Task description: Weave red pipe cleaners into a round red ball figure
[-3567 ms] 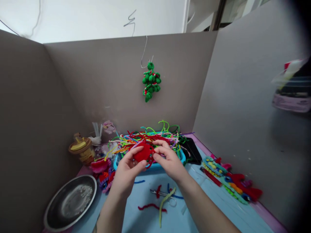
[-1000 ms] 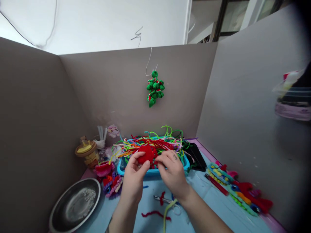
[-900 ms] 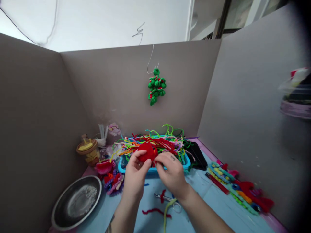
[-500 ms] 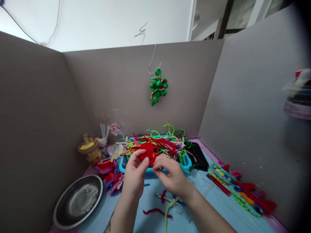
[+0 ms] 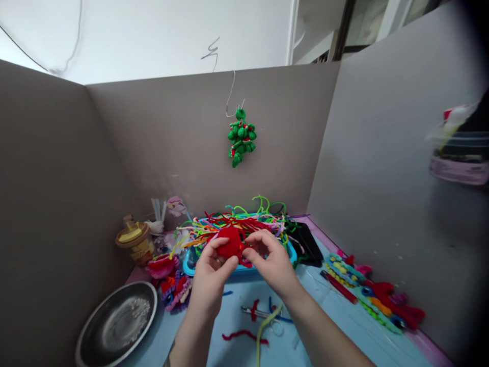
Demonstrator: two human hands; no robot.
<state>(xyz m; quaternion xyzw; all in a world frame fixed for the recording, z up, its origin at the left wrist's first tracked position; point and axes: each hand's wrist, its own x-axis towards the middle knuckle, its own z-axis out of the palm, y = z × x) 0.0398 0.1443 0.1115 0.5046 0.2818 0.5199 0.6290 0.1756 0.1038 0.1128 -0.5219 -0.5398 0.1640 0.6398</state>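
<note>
A soft red rounded piece (image 5: 229, 243), fuzzy like pipe cleaner or yarn work, is held up over the front of the blue basket (image 5: 250, 270). My left hand (image 5: 212, 267) grips its left side between thumb and fingers. At its right edge, the thumb and fingertips of my right hand (image 5: 270, 260) pinch a small red part, with a bit of orange close by. Below my hands, scissors (image 5: 257, 312) lie on the blue table cover, among a dark red strip (image 5: 244, 334), a pale green strip (image 5: 262, 331) and small blue pieces.
Colourful pipe cleaners (image 5: 263, 204) overfill the basket. A metal bowl (image 5: 116, 323) with small white bits stands at left, near fuzzy ornaments (image 5: 175, 290) and a brown-lidded cup (image 5: 135, 242). A black tray (image 5: 307, 244), red pen (image 5: 340, 288) and fish-like pieces (image 5: 382, 300) lie right. A green ornament (image 5: 241, 137) hangs behind.
My right hand has turned and lifted a little, its fingers now along the right edge of the red piece. More of the piece's red face shows. The whole view has shifted slightly.
</note>
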